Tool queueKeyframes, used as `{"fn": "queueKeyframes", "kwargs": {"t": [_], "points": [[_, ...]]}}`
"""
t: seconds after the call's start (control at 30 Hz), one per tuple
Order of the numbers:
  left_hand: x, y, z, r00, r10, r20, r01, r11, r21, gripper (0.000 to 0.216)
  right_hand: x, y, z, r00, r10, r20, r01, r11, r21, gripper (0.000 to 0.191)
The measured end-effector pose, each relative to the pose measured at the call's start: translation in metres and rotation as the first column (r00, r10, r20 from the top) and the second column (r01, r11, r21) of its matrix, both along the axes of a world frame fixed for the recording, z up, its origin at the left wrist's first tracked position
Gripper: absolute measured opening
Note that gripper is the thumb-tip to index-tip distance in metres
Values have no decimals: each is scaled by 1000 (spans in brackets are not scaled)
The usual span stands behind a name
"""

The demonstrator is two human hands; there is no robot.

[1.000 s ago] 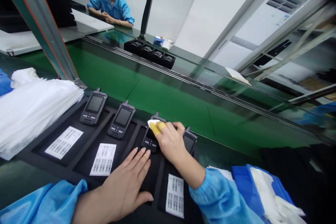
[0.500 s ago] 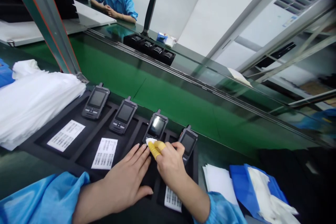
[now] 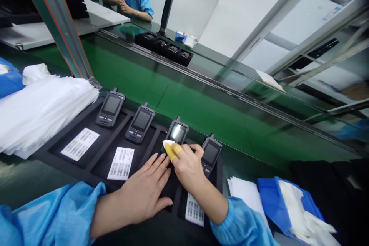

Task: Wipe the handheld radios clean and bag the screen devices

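Note:
A black tray (image 3: 86,123) holds several black handheld devices upright in its slots, with barcode labels (image 3: 121,163) lying below them. My right hand (image 3: 187,167), with yellow finger cots, pinches a small white cloth (image 3: 167,143) against the lower part of the third device (image 3: 177,133). Flat on the tray just below that device lies my left hand (image 3: 145,192), fingers stretched out. A fourth device (image 3: 210,153) stands just right of my right hand.
A stack of white sheets (image 3: 37,107) lies left of the tray. White papers and a blue bin (image 3: 288,203) with white cloths sit at the right. Beyond runs a green conveyor belt (image 3: 187,100), with another tray of devices (image 3: 167,48). A person in blue sits across.
My right hand drew the cloth down off the third device's screen to its lower end, uncovering the screen. My left hand slid slightly up and right, staying flat.

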State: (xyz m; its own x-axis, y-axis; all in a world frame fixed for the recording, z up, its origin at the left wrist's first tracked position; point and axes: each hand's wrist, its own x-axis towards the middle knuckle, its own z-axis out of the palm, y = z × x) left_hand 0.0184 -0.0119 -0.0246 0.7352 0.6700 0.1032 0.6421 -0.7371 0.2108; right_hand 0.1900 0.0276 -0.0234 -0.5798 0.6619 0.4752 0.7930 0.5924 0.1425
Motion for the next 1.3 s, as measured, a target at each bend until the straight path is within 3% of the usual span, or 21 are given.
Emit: {"fn": "queueKeyframes", "kwargs": {"t": [0.17,0.33,0.47,0.57,0.67,0.8,0.93,1.1,1.3], "points": [[-12,-10,13,990,-19,141,15,999,29,38,-4,-20,-2,997,55,-46,-58,996,-71,17],[-56,-13,24,965,38,258,-61,995,84,33,-4,-12,9,987,17,-162,-13,1000,25,25],[-94,2,15,975,150,164,-174,975,141,35,-20,15,21,988,-47,-146,59,995,77,32],[-110,13,8,987,154,42,-158,979,131,47,-45,41,27,994,-38,-99,49,992,115,30],[-114,17,5,990,138,7,-138,987,84,61,-70,68,27,999,-22,-34,27,988,151,27],[-112,17,6,988,156,-4,-156,988,18,58,-89,91,18,1000,-25,17,23,991,132,25],[-111,18,6,989,151,-9,-151,988,-20,61,-93,77,6,1000,-11,24,9,996,89,22],[-110,20,3,990,144,6,-144,989,-24,66,-98,46,1,989,147,24,-148,988,38,22],[-111,19,-2,986,153,59,-153,988,-8,61,-104,79,15,995,-75,60,70,994,80,19]]}}
